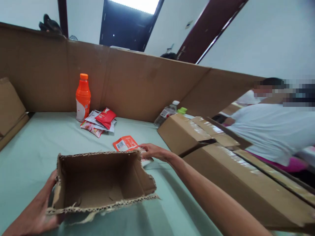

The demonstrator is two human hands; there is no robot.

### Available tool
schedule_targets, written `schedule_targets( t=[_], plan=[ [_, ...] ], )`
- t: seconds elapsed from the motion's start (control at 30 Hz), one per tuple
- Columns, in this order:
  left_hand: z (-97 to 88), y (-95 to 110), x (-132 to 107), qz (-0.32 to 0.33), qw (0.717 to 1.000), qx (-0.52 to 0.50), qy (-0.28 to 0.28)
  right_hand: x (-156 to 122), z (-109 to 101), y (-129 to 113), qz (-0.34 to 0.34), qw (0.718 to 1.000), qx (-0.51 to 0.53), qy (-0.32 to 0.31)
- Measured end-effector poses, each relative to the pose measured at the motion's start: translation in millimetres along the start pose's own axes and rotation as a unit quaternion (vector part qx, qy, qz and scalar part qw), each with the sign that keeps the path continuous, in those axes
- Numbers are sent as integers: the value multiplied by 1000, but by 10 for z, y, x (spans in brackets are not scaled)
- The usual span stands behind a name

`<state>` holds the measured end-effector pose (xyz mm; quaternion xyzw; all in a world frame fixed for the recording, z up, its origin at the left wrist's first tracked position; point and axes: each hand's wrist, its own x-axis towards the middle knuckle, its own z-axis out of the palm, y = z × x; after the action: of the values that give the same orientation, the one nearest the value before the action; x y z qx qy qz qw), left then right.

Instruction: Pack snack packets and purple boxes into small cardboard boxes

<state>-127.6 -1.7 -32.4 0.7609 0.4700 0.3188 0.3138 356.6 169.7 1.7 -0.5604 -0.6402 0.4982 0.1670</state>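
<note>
My left hand (39, 209) grips the left wall of a small torn cardboard tray (100, 183), which stands empty and tilted on the pale green table (36, 141). My right hand (154, 151) reaches past the tray's far right corner and pinches the edge of an orange sachet (125, 143) lying flat on the table. Behind it lies a small pile of red and white sachets (99, 122) next to an orange drink bottle (83, 97).
A tall cardboard wall (137, 85) encloses the table at the back and left. Large taped cardboard boxes (221, 164) stand at the right, with a clear water bottle (166, 113) behind them. Another person in a white shirt (273, 131) sits beyond the boxes.
</note>
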Motion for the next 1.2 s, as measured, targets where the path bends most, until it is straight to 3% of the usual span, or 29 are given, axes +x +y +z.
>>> schedule_targets(
  t=[0.1,0.23,0.3,0.4,0.5,0.57,0.63,0.73,0.8,0.93,1.07,1.13,1.2],
  plan=[
    [-27,223,63,-9,1000,-17,6,-161,113,-135,-25,998,-13,62],
    [-32,313,81,0,1000,-18,3,-643,66,-593,-85,982,-58,160],
    [-23,279,70,5,1000,-26,-3,-953,66,-876,-148,954,-89,245],
    [-9,223,68,11,999,-41,-14,-1346,174,-1242,-263,879,-104,384],
    [-11,228,89,18,999,-45,-16,-1537,368,-1483,-341,840,-110,408],
    [-18,253,103,24,998,-53,-14,-1562,495,-1596,-366,847,-122,367],
    [-21,270,109,30,997,-65,-15,-1539,588,-1690,-363,871,-144,297],
    [-19,269,100,27,997,-72,-20,-1440,659,-1788,-321,911,-209,153],
    [-16,268,91,27,997,-71,-20,-1333,710,-1818,-278,921,-265,65],
    [-10,284,99,38,997,-67,-18,-1055,988,-1824,-222,905,-359,-57],
    [18,251,130,45,997,-55,-18,-808,1364,-1881,-209,867,-410,-189],
    [28,247,116,47,998,-40,-12,-732,1462,-1940,-197,842,-435,-249],
    [18,324,56,43,999,-18,6,-694,1481,-1996,-196,828,-453,-265]
  ],
)
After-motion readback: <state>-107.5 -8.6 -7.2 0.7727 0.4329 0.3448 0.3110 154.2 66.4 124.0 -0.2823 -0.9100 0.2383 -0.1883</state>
